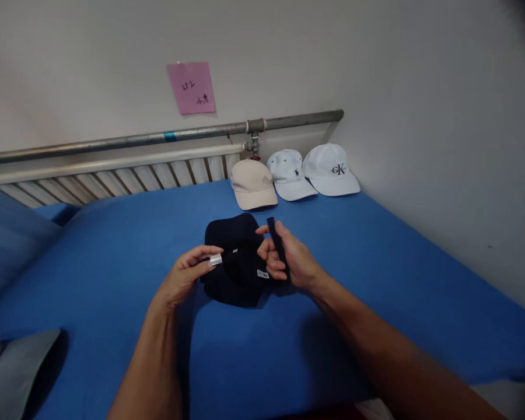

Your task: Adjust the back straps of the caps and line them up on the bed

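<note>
A dark cap [240, 277] lies in the middle of the blue surface, its inner side partly showing, with a small white label near its right end. My left hand [188, 273] is at its left edge, thumb and fingers pinching a white tag [216, 259]. On the other side my right hand [291, 256] is closed around a black strap [277, 248], which stands upright between thumb and fingers. Whether the strap joins the cap is hidden by that hand. The dark brim [230, 230] points toward the wall.
Along the back stand a beige cap [252, 184], a white cap with a small dark emblem [291, 175] and a white cap with letters [331, 170]. Behind them are a radiator [149, 174] and a metal pipe [126, 142]. A grey item [21, 367] lies at front left.
</note>
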`<state>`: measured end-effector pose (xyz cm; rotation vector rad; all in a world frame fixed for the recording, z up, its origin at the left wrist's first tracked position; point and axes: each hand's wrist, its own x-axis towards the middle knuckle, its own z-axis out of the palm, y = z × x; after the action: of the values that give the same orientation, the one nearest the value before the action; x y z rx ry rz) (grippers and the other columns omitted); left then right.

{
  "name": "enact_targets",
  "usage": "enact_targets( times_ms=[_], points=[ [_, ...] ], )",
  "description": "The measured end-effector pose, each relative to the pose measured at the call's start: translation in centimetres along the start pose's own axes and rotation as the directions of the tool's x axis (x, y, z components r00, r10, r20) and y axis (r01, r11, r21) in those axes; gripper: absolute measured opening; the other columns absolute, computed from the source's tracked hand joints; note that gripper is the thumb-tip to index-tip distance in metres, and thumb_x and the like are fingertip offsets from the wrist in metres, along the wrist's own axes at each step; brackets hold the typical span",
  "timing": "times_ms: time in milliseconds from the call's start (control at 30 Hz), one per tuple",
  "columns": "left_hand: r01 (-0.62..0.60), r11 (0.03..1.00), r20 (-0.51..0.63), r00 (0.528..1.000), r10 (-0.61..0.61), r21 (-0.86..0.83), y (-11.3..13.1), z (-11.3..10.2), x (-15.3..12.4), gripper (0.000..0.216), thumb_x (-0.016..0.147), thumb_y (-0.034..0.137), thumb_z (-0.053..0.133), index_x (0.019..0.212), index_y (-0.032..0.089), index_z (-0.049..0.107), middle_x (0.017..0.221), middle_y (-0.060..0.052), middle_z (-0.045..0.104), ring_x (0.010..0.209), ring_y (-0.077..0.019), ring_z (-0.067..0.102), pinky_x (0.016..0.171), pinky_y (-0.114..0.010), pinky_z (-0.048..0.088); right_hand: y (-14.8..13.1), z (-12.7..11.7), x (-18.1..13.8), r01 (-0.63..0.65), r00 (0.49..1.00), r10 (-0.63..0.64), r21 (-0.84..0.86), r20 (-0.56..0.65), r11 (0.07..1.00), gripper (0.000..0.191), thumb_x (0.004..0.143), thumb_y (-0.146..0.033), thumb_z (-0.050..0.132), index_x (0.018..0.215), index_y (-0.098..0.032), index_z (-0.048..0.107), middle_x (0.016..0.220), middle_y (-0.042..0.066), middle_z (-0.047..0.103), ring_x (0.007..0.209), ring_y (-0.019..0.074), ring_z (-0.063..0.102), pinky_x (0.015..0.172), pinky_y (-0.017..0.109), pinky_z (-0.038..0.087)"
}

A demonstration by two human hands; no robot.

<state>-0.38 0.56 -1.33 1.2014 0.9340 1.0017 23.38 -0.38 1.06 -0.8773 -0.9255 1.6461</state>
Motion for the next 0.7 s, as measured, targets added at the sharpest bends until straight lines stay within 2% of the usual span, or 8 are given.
enact_targets(
  times_ms=[100,200,333,400,533,700],
  points=[
    [-0.008,0.996,-0.014,1.000,0.006,-0.084,0.0,0.4,0.1,0.026,0.065,0.029,0.082,0.089,0.022,0.073,0.079,0.000,0.070,0.071,-0.0087,0.061,0.067,-0.016,0.044,0.5,0.3,-0.2,-0.007,1.000,0.006,-0.213,-0.008,0.977,0.029,0.090,-0.049,0.043,0.092,-0.021,0.051,0.060,-0.005,0.054,0.034,0.0046,0.034,0.028,0.015,0.024],
    [-0.008,0.992,-0.037,0.999,0.003,-0.123,-0.1,0.9,0.3,0.024,0.063,0.030,0.084,0.081,0.019,0.072,0.073,0.000,0.069,0.066,-0.0074,0.060,0.063,-0.014,0.044,1.1,0.2,-0.2,-0.001,1.000,0.008,-0.436,0.012,0.900,0.026,0.090,-0.043,0.044,0.083,-0.020,0.054,0.055,-0.005,0.050,0.036,0.0057,0.038,0.031,0.016,0.027],
    [-0.005,0.985,-0.029,1.000,0.000,-0.174,-0.3,1.4,0.5,0.025,0.061,0.030,0.085,0.079,0.018,0.073,0.073,-0.001,0.070,0.068,-0.0090,0.062,0.066,-0.015,0.046,1.5,0.2,-0.3,0.150,0.988,-0.135,-0.605,0.071,0.782,0.026,0.089,-0.038,0.049,0.075,-0.018,0.060,0.057,-0.003,0.049,0.047,0.0070,0.046,0.042,0.018,0.035],
    [-0.002,0.978,-0.012,1.000,-0.001,-0.206,-0.4,1.7,0.5,0.023,0.061,0.029,0.084,0.078,0.018,0.073,0.071,-0.001,0.070,0.067,-0.0092,0.061,0.065,-0.016,0.046,1.5,0.4,-0.4,0.171,0.985,-0.143,-0.569,0.095,0.804,0.021,0.085,-0.036,0.054,0.080,-0.018,0.064,0.062,-0.002,0.052,0.051,0.0070,0.047,0.044,0.019,0.035],
    [0.017,0.965,0.027,1.000,-0.011,-0.263,-0.5,2.1,0.5,0.023,0.060,0.029,0.084,0.076,0.018,0.072,0.066,-0.001,0.068,0.062,-0.0094,0.060,0.062,-0.017,0.046,1.3,1.0,-0.7,0.008,0.993,0.033,-0.347,0.110,0.938,0.019,0.079,-0.036,0.061,0.084,-0.017,0.063,0.064,-0.003,0.056,0.048,0.0061,0.047,0.038,0.017,0.031],
    [0.051,0.964,0.041,0.998,-0.042,-0.261,-0.5,2.5,0.5,0.018,0.062,0.027,0.084,0.074,0.018,0.072,0.065,0.000,0.069,0.059,-0.0083,0.061,0.059,-0.015,0.046,1.3,1.6,-0.9,-0.096,0.982,0.132,-0.248,0.134,0.964,0.014,0.078,-0.029,0.061,0.078,-0.015,0.062,0.062,-0.003,0.057,0.047,0.0040,0.047,0.038,0.014,0.031]
  ],
)
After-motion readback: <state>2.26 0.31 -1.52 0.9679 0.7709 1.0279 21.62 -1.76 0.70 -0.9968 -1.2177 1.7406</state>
